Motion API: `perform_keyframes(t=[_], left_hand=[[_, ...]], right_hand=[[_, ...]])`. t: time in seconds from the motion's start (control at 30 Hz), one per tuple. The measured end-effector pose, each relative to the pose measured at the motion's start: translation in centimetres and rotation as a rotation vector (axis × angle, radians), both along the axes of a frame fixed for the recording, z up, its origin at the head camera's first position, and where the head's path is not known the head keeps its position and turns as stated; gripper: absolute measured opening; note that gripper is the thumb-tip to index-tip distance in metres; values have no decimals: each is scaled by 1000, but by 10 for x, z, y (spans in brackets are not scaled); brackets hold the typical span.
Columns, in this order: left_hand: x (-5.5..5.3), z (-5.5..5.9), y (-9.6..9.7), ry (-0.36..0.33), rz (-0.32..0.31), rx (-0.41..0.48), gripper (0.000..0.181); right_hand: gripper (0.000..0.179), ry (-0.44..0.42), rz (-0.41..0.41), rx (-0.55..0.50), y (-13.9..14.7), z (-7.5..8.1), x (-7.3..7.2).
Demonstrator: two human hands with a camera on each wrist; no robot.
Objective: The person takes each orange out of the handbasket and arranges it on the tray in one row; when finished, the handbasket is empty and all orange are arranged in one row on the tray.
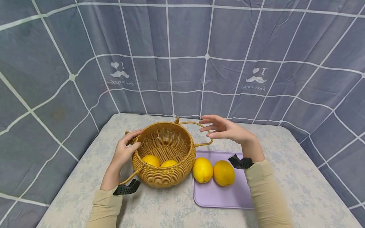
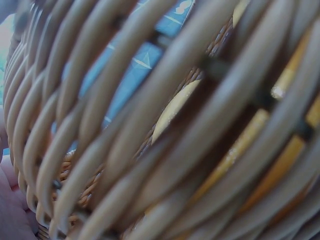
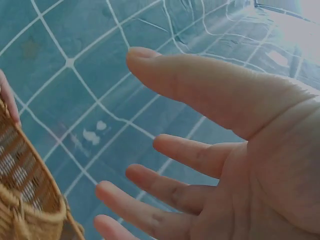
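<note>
A round wicker basket [image 1: 163,174] sits left of the middle of the table, its mouth partly facing me, with two yellow fruits [image 1: 151,160] inside. My left hand [image 1: 124,150] holds its left rim, fingertips and thumb at the edge; the left wrist view is filled by the woven wall [image 2: 150,165]. My right hand [image 1: 225,129] hovers beside the looped right handle [image 1: 203,144], fingers spread and thumb apart. Nothing lies in that palm in the right wrist view [image 3: 225,175]. Two more yellow fruits [image 1: 202,170] rest on the lilac tray [image 1: 216,198], below my right hand in the head view.
The tray lies close to the right side of the basket. A pale patterned cloth [image 1: 159,209] covers the table. Grey-blue curtains [image 1: 188,76] with white grid lines hang behind it and along both sides.
</note>
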State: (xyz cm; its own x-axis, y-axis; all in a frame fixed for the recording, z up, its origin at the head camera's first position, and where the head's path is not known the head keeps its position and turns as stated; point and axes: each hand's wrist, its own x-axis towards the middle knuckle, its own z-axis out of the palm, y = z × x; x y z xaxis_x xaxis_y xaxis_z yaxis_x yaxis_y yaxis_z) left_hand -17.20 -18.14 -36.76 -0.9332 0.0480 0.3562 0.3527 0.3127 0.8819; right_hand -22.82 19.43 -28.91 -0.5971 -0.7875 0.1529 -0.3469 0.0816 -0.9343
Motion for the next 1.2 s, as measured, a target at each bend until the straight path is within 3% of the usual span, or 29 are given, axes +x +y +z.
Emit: perform_keyframes(t=[0.3,0.7,1.2], left_hand=[[0,-1,0,19,-7,9,40],[0,-1,-1,13,-12,13,40],[1,-1,-2,5,-7,20,41]], right_hand=[[65,-14,162,12,-43,2,-19],[69,-129,314,11,-100,-7,-42],[57,-299,339,137,-150,-30,-51]])
